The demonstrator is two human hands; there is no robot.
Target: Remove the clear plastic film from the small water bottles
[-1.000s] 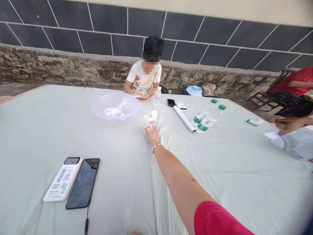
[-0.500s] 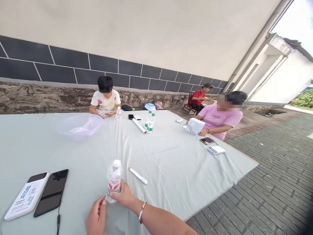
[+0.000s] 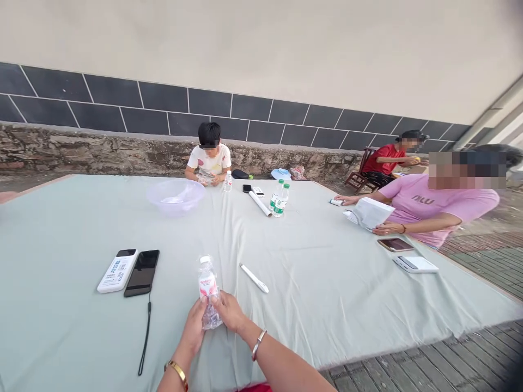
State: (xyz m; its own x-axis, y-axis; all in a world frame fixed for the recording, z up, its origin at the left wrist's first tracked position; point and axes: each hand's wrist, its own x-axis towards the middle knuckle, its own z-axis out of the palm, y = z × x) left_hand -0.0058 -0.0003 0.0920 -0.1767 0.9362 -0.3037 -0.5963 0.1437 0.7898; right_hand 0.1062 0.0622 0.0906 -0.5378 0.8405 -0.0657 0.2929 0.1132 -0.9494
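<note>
A small clear bottle (image 3: 208,286) with a white cap and a red-and-white label stands upright before me, loosely covered in clear plastic film. My left hand (image 3: 195,323) grips its left side, thumb on the front. On the opposite side my right hand (image 3: 230,312) holds it too, fingers partly hidden behind the bottle. A white pen-shaped object (image 3: 254,278) lies on the cloth to the right. Left of the bottle are a black phone (image 3: 142,273) with a wrist strap and a white power bank (image 3: 117,271).
A grey-green cloth (image 3: 310,294) covers the table. Farther back stand a translucent basin (image 3: 175,198) and two green-capped bottles (image 3: 278,198) beside a white roll (image 3: 260,204). A person in pink (image 3: 433,207) holds a white box (image 3: 371,213); another person (image 3: 209,158) sits opposite.
My left hand has come onto the bottle, so both hands now hold it. The view has swung left. The person in pink now reaches one hand to a small white item.
</note>
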